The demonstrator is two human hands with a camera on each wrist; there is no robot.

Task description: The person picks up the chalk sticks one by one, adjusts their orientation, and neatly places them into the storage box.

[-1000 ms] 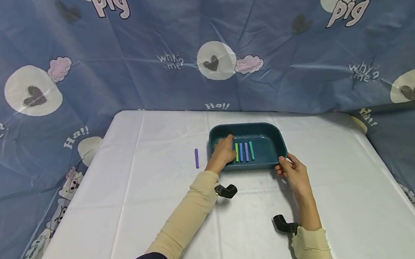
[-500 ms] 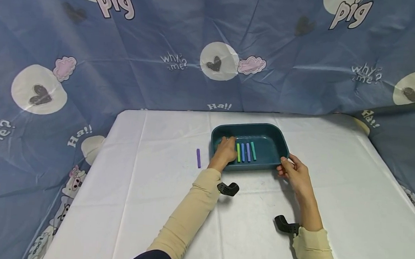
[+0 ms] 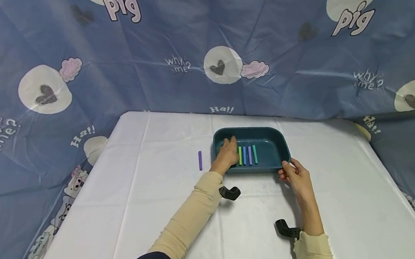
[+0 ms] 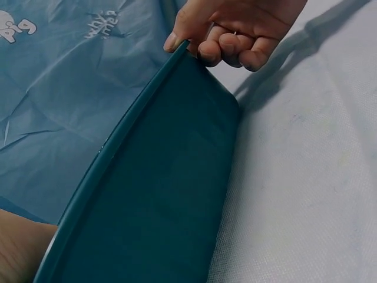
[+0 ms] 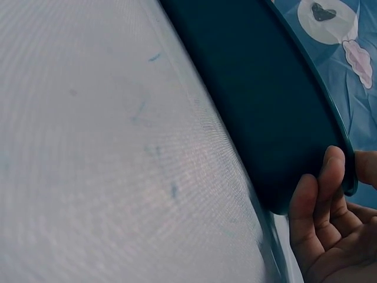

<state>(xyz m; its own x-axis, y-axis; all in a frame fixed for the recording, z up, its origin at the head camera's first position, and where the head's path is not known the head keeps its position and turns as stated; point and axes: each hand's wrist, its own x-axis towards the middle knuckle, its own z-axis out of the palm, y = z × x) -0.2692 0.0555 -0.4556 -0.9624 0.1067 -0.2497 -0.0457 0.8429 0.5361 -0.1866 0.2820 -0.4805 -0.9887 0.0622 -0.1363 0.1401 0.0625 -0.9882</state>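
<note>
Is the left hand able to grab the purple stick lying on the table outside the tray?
Probably yes. The purple stick lies alone on the white table, just left of the tray, with nothing around it. The left hand is inside the tray close by.

Tray [image 3: 282, 144] smooth glossy plastic; tablecloth [image 3: 152, 190] matt woven cloth.

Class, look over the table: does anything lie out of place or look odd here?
One purple stick lies alone on the white table cover, left of the teal tray, while four sticks sit side by side inside. Otherwise nothing spilled or damaged.
</note>
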